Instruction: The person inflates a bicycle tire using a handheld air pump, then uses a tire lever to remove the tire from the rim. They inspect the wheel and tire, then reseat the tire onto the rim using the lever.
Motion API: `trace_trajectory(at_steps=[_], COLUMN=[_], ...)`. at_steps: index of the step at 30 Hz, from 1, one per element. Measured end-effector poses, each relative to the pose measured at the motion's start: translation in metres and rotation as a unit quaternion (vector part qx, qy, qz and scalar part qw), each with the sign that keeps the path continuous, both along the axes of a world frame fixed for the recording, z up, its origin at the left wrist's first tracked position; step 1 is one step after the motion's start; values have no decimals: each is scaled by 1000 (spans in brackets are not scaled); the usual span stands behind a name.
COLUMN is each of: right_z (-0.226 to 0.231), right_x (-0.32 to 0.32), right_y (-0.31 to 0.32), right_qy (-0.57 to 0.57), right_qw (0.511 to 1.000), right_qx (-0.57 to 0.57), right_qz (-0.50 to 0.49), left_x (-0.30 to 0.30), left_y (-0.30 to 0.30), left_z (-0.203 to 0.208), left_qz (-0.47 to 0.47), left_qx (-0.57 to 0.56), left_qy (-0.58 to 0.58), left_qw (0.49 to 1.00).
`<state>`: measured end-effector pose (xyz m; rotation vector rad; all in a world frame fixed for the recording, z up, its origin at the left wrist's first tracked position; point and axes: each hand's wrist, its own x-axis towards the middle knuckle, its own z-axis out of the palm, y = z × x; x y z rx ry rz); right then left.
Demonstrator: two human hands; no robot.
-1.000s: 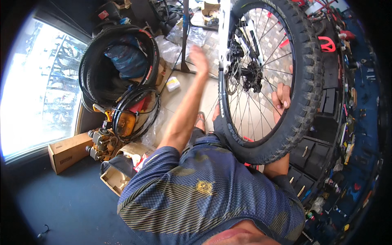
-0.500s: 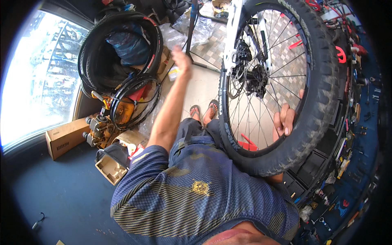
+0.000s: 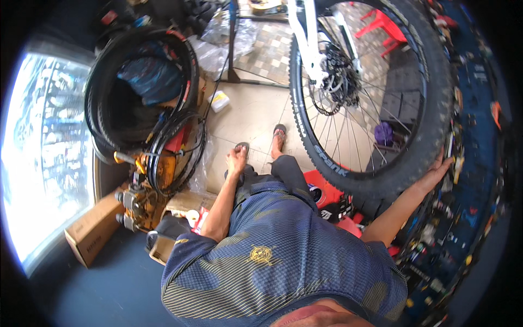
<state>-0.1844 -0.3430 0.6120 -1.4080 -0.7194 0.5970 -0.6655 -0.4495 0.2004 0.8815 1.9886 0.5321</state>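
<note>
A bicycle's rear wheel (image 3: 376,190) with a knobbly black tyre and dark rim hangs raised on the right. Its hub carries a brake disc (image 3: 327,101), beside the white frame (image 3: 310,43). My right hand (image 3: 434,168) is at the tyre's lower right outer edge, fingers stretched out and apart. It seems to touch the tread, though I cannot tell how firmly. My left hand (image 3: 236,162) hovers in front of my lap, away from the wheel. Its fingers are loosely bent, slightly blurred, and nothing shows in them.
Stacked tyres (image 3: 92,103) and a coil of black tubing or tyres (image 3: 155,169) stand on the left, near a long cardboard box (image 3: 95,229). A red stool (image 3: 381,27) is behind the wheel. Many small tools and parts line the dark blue surface (image 3: 474,136) at right.
My left hand has come back toward my lap. My right hand has left the spokes inside the rim and moved to the tyre's outer side. The view has shifted and the wheel looks turned.
</note>
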Motion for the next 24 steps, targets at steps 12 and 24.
trace_trajectory(at_steps=[12, 24], right_z=[-26, -116], right_x=[-28, -6], right_y=[-252, -479], right_qy=[6, -237], right_qw=[978, 798], right_qx=[34, -347], right_qz=[-203, -431], left_x=[-12, 251], left_y=[108, -33], left_z=[74, 85], left_qz=[-416, -800], left_qx=[106, -49], left_qy=[-66, -136], left_qw=[901, 582])
